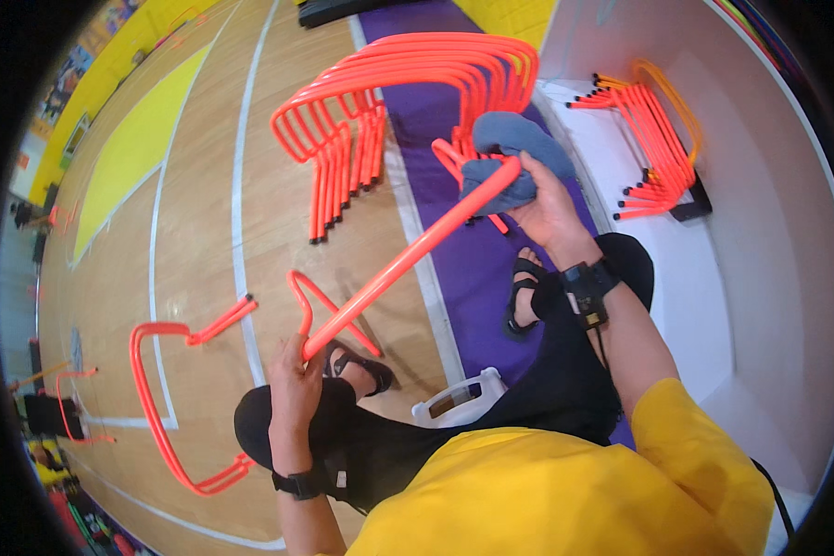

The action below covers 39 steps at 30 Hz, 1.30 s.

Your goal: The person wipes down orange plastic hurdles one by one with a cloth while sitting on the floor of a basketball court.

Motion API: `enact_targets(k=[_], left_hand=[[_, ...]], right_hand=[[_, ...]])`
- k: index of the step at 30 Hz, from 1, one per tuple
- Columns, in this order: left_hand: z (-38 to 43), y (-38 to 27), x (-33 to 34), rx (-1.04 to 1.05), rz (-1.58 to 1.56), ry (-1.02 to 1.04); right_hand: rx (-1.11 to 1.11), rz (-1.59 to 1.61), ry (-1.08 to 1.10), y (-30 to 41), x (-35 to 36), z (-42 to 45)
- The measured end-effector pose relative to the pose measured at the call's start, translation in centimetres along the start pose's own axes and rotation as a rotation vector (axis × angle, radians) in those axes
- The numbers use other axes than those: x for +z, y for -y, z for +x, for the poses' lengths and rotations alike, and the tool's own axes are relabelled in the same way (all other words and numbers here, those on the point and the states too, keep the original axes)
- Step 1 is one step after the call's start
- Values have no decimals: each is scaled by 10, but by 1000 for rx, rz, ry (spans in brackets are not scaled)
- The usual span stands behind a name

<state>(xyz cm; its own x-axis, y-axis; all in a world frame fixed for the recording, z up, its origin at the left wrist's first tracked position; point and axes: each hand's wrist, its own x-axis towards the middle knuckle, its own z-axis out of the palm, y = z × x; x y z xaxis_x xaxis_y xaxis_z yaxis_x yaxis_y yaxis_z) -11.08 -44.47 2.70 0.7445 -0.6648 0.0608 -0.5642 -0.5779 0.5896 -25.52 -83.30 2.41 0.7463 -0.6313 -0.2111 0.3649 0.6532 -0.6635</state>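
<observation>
An orange plastic training hurdle [417, 254] slants across the space before my knees. My left hand [295, 379] grips the lower-left end of its crossbar. At the bar's upper-right end, my right hand [548, 208] holds a blue-grey cloth [521, 142] that wraps partly around the tube and touches it. Its bent side legs hang below both hands, and the right one is partly hidden by the cloth. Just beyond, several matching hurdles [417, 66] stand nested in a row, across the wooden floor and a purple strip.
Nested orange and yellow hurdles [657, 139] lie on the white ledge [674, 264] at right. More hurdles [149, 389] lie on the wooden floor [201, 278] at left. A white plastic container with a handle [462, 399] sits between my legs on the purple strip [469, 306].
</observation>
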Motion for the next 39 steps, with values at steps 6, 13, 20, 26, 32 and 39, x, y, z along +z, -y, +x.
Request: enact_targets(k=[6, 13, 20, 26, 32, 39], left_hand=[[7, -16, 25, -50, -132, 163], [14, -26, 34, -147, -198, 185], [22, -36, 31, -115, -173, 36], [24, -39, 34, -59, -93, -68], [32, -44, 45, -87, -63, -35], [31, -30, 60, -103, -431, -98]], right_hand=[[-202, -694, 18, -44, -3, 4], [-349, -892, 452, -69, 21, -22], [-192, -1248, 225, -11, 32, 3], [-535, -1672, 370, -12, 44, 36], [-986, -1666, 830, -90, 60, 0], [-1215, -1638, 954, -118, 72, -2]])
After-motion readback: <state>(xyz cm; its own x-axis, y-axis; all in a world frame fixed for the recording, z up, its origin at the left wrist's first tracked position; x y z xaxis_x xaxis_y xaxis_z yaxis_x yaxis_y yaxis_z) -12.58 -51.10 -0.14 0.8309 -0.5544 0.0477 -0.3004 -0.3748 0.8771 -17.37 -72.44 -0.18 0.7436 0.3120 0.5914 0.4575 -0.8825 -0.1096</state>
